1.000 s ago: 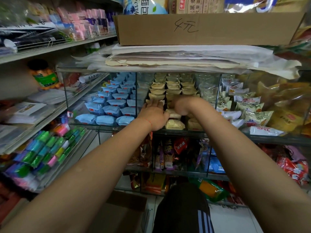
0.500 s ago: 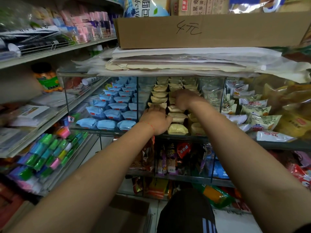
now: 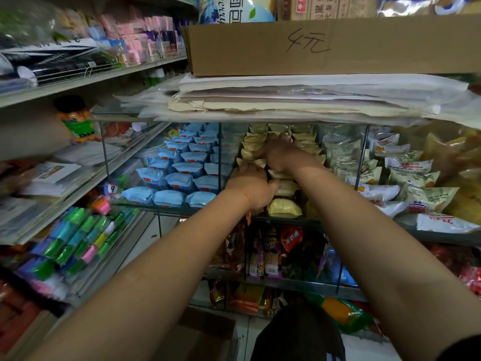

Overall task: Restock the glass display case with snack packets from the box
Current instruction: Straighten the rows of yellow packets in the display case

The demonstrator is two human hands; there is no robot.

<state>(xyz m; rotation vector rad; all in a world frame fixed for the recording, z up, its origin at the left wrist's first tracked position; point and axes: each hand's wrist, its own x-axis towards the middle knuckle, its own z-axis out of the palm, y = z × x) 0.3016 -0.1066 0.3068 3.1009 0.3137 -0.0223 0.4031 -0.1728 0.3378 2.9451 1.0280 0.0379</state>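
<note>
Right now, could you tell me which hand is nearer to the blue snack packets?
Left. The left hand rests on the yellow packets just beyond the glass divider from the blue packets; the right hand reaches deeper into that yellow compartment, farther from them.

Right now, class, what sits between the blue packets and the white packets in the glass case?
In the head view, the compartment of yellow packets lies between the blue packets and white packets, with both hands working inside it.
</note>
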